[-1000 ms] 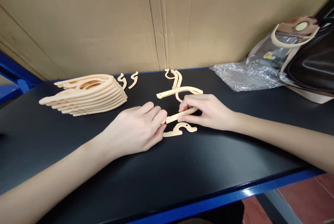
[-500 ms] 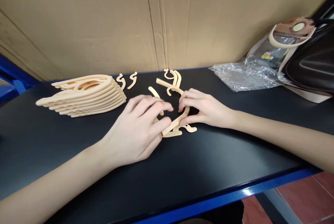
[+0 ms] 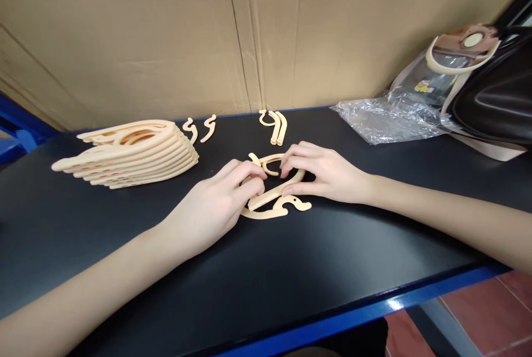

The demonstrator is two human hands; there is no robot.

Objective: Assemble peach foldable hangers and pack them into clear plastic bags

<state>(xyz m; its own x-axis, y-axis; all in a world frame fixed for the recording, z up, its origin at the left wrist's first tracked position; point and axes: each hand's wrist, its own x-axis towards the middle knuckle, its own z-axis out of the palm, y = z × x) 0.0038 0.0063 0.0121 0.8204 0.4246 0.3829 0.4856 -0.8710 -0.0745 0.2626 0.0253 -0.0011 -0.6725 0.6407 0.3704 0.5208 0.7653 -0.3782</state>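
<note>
Since half a second back, both my hands have brought the folding hanger piece [image 3: 272,193] down lower, so it lies nearly flat now instead of sticking up with its arms in the air. My left hand [image 3: 216,207] pinches its near-left end between thumb and fingers, grip closed on it. My right hand [image 3: 328,174] has its fingertips [image 3: 286,166] curled over the top arm and the thumb under the far end, so that grip is grasping the same piece too. It sits pretty much in the middle of the black surface [image 3: 291,268], right between my hands, and it's lying on top of a loose hook part [image 3: 291,204] that rests flat on the surface just under my right thumb.

Off to my left is the stack of finished hangers [image 3: 128,152], well apart from my hands. Just past its far end are two small hook bits [image 3: 201,128] side by side. Straight ahead near the back edge there's another small bundle of hanger pieces [image 3: 276,124], not touching anything I'm holding. Crumpled clear plastic wrap [image 3: 386,118] lies at the back right, with a black bag [image 3: 494,102] beyond it and one packaged hanger [image 3: 461,52] leaning on that. Cardboard wall [image 3: 166,35] runs behind everything
</note>
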